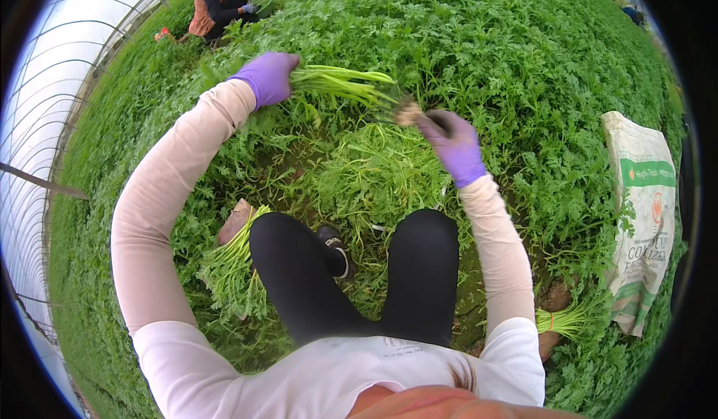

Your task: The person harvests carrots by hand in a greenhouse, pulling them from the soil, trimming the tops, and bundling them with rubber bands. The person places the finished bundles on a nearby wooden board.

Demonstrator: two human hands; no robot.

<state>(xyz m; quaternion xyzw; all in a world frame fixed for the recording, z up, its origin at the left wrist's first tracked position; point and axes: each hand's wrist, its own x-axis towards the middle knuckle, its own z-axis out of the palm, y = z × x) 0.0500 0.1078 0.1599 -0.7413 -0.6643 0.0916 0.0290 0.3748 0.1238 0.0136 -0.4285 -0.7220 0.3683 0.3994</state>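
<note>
My left hand (pixel 268 80), in a purple glove, grips a bunch of leafy green stems (pixel 342 80) above the crop. The cut or root ends point right, and the leaves hang below and behind the hand. My right hand (pixel 451 138), in a soiled purple glove, is at those ends with fingers bent. A blurred brownish patch (pixel 408 112) shows at its fingertips; whether this is roots or dirty glove fingers I cannot tell. Below the hands, loose pale-green stems and leaves (pixel 381 178) lie heaped on the ground.
Beside my left knee lies a pile of stems (pixel 235 273). A banded bunch (pixel 561 321) rests at right, near a white-and-green woven sack (pixel 645 223) bearing writing. Another person (pixel 216 4) sits among the crop at upper left. The greenhouse's plastic wall (pixel 61 71) curves along the left.
</note>
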